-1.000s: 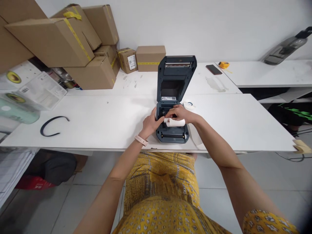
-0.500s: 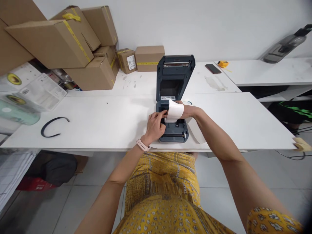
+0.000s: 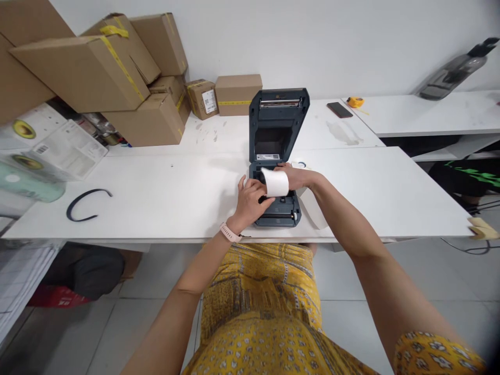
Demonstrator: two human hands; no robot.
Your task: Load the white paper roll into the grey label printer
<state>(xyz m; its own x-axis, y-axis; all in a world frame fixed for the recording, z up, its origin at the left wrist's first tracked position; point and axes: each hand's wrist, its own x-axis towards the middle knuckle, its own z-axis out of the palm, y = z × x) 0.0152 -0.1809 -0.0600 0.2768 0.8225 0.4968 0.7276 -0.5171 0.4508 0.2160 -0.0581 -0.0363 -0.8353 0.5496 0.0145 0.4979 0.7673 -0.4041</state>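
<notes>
A dark blue-grey label printer [image 3: 273, 217] stands on the white table with its lid [image 3: 279, 112] raised. Over its open bay is a roll of white label paper [image 3: 277, 183], a loose end curling up at the roll's upper left. My left hand [image 3: 250, 202], a pink band at its wrist, grips the roll's left end, thumb along the lower edge. At the other end my right hand [image 3: 296, 177] is closed on the roll; most of its fingers are hidden behind the paper and the printer's side.
Cardboard boxes [image 3: 156, 119] are stacked at the back left. A dark headband [image 3: 74, 205] lies on the left of the table. Beside the printer's right side is a white piece [image 3: 314, 208]. A phone [image 3: 339, 109] and a yellow tape measure [image 3: 355, 102] lie farther back.
The roll has shifted slightly left, and its loose end now curls upward. My left fingers have moved from inside the printer bay onto the roll's left end.
</notes>
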